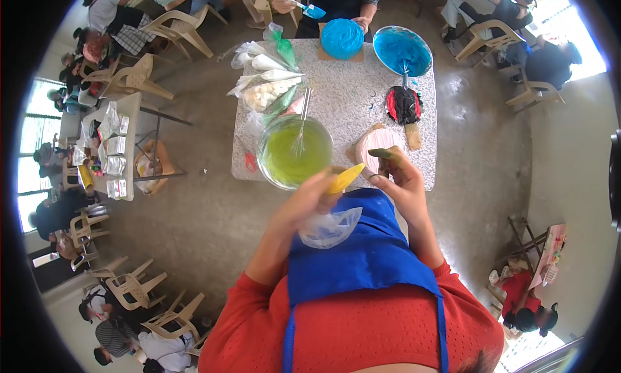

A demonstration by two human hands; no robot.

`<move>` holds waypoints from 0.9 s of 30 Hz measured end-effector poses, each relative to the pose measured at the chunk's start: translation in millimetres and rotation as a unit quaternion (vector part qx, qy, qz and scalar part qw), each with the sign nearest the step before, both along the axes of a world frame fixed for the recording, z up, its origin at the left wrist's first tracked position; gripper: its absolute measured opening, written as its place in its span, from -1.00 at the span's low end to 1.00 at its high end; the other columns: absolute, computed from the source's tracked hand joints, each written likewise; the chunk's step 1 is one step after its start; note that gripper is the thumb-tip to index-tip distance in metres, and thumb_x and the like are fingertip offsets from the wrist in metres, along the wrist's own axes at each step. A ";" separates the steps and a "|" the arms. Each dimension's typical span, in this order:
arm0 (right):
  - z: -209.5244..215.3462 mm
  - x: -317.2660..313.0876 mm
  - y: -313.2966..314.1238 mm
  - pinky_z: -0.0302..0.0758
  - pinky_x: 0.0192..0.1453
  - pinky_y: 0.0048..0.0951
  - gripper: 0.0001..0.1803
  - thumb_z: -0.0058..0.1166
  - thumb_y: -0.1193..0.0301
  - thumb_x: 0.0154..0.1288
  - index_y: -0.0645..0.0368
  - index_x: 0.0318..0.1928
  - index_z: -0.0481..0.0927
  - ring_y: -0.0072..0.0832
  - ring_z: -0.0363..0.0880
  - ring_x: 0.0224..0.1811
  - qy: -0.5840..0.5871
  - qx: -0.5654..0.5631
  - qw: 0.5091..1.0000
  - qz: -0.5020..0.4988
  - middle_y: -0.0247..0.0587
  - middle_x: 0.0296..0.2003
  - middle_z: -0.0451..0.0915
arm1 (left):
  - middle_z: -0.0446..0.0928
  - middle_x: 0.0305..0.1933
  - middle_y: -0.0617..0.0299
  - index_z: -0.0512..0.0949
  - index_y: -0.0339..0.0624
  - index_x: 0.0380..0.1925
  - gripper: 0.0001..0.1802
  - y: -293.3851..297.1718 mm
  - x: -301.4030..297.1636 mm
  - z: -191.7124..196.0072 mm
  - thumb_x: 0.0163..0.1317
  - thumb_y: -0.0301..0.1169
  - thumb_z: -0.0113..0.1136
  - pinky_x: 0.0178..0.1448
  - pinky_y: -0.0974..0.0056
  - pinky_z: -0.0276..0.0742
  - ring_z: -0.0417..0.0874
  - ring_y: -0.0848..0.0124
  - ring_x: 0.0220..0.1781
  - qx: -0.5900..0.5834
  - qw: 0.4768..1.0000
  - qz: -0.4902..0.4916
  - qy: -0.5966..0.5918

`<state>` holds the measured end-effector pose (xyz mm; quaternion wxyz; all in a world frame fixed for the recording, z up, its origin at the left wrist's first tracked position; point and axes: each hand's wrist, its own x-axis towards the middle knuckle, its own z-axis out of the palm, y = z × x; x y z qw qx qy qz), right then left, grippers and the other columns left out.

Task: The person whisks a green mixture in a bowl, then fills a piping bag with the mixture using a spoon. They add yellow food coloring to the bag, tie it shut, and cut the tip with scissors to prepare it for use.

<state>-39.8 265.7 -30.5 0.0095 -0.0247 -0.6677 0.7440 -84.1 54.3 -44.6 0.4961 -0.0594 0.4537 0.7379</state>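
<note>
Head view: left hand point(315, 202) closed around a clear piping bag point(331, 227) and a yellow spatula point(345, 178), just beside the glass bowl of green icing point(295, 152). Right hand point(400, 179), icing-smeared fingers point(383, 154) loosely curled, holds nothing, over pink cake point(375, 143). Whisk point(301, 130) stands in the bowl.

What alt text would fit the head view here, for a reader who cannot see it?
Seen from above, a person in a red shirt and blue apron holds a clear piping bag in the left hand, with a yellow spatula at the bag's mouth and the icing-smeared right hand beside it. A bowl of green icing with a whisk stands on the speckled table.
</note>
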 end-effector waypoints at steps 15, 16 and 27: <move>12.7 -8.0 -1.2 0.32 -0.11 -0.59 -0.69 0.27 0.60 0.10 0.35 -0.09 0.63 -0.62 0.39 -0.18 0.046 -0.023 0.998 0.040 -0.30 -0.20 0.46 | 0.19 -0.53 0.44 0.26 -0.17 0.18 -0.63 9.4 -9.8 8.3 0.47 -0.26 -0.21 -0.59 0.49 -0.05 0.07 0.67 -0.64 0.039 0.998 -0.040 0.034; 11.4 -8.6 -1.4 0.32 -0.10 -0.59 -0.71 0.27 0.61 0.11 0.35 -0.10 0.63 -0.61 0.39 -0.17 0.046 -0.022 0.998 0.039 -0.30 -0.20 0.47 | 0.19 -0.53 0.44 0.26 -0.17 0.17 -0.63 9.7 -10.0 9.3 0.47 -0.26 -0.21 -0.59 0.49 -0.05 0.07 0.68 -0.65 0.042 0.998 -0.042 0.038; 11.8 -12.5 6.2 0.33 -0.02 -0.52 -0.78 0.21 0.62 0.18 0.36 -0.13 0.64 -0.56 0.43 -0.11 0.010 -0.050 0.998 0.048 -0.28 -0.22 0.50 | 0.21 -0.52 0.44 0.25 -0.20 0.18 -0.61 17.9 -6.1 1.6 0.47 -0.24 -0.15 -0.59 0.49 -0.04 0.10 0.68 -0.64 0.038 0.999 -0.002 0.036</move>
